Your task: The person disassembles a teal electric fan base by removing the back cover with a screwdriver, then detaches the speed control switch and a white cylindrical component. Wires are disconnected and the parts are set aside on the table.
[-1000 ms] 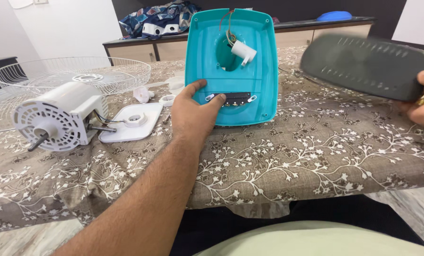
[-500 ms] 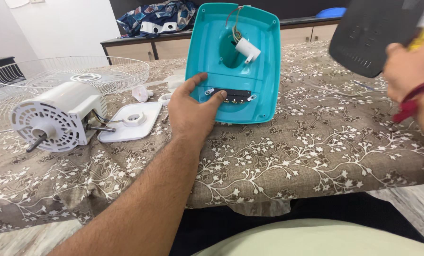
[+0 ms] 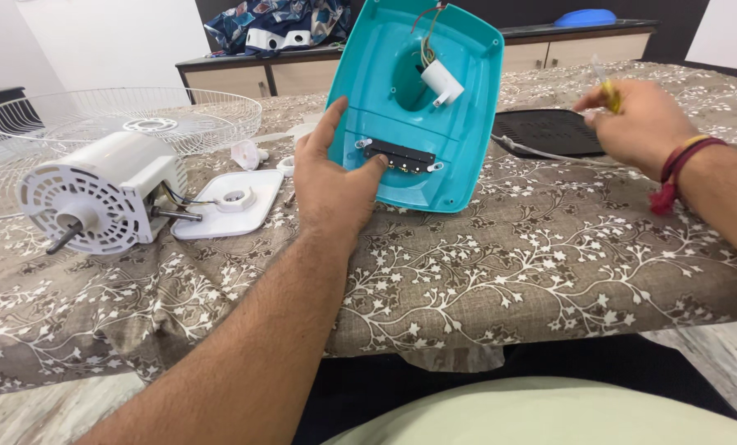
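- Your left hand (image 3: 331,185) lies open, fingers spread, propping the tilted teal fan base shell (image 3: 418,107) on the surface (image 3: 508,264).
- Your right hand (image 3: 636,124), right of it, pinches a yellow-handled tool (image 3: 605,89).
- The shell looks light, rigid, slippery; grip its rim, avoiding the wires (image 3: 424,45).

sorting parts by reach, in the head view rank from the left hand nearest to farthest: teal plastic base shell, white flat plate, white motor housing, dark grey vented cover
1. Teal plastic base shell: touching the left hand, just to its right.
2. White flat plate: close by on its left.
3. White motor housing: further left, beyond the plate.
4. Dark grey vented cover: behind the shell on the right; too close to the motor to rank firmly.
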